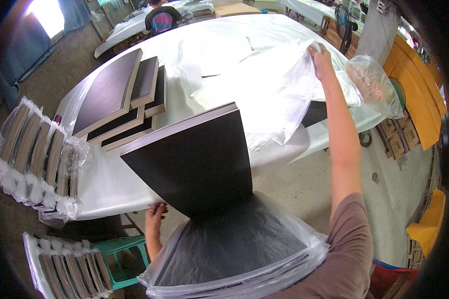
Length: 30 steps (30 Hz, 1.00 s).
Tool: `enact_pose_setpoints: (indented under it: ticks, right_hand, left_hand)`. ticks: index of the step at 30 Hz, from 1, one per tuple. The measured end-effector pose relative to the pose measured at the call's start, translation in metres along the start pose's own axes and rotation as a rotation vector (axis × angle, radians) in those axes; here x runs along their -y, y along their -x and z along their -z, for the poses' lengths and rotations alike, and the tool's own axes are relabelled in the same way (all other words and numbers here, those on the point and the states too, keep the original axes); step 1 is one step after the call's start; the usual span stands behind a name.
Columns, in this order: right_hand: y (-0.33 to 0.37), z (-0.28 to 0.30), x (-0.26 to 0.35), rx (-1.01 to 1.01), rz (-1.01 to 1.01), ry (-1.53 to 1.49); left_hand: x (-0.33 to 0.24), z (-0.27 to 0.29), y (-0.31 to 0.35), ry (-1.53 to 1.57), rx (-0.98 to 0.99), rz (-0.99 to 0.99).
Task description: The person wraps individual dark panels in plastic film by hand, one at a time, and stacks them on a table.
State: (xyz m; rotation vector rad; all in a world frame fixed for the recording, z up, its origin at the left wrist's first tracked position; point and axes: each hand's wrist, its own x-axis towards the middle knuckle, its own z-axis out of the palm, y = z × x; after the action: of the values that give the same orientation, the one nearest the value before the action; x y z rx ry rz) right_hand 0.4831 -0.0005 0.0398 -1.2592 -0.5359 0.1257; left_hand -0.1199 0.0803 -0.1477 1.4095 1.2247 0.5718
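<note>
- Landmark: thick black rectangular block with grey layered edge (199,159), tilted, standing up in front of person.
- Clear plastic wrap (312,246) over dark surface just below block.
- Right hand (322,62): beyond block, to its right; fingers pinching corner of thin translucent plastic sheet (279,89).
- Sheet spreads behind block and to its right, over white-covered table (179,45).
- Left hand (156,212): left of block's lower part, near table edge; fingers bent, can't tell if gripping.
- Pile of black rectangular slabs with pale edges (107,94): on table, left of block.
- Plastic-wrapped grey-brown bundles (35,154): farther left of block.
- Green plastic stool (117,246): lower left of block.
</note>
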Motion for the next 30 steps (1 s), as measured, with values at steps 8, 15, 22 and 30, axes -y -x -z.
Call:
enact_pose_setpoints:
  ticks: [8,15,22,30]
  right_hand:
    - [0.168,-0.061,0.138,1.241,0.309,0.396]
    - [0.307,-0.099,0.166,1.537,0.375,-0.219]
    - [0.319,-0.116,0.120,1.068,0.188,-0.268]
    - [0.299,-0.117,0.096,0.826,0.325,0.245]
  left_hand:
    - [-0.190,-0.044,0.072,0.017,0.006,-0.888]
    - [-0.192,-0.064,0.090,0.032,0.360,-1.178]
    - [-0.181,-0.046,0.116,0.099,-0.219,-0.762]
    - [-0.181,-0.083,0.056,-0.103,0.198,-0.517]
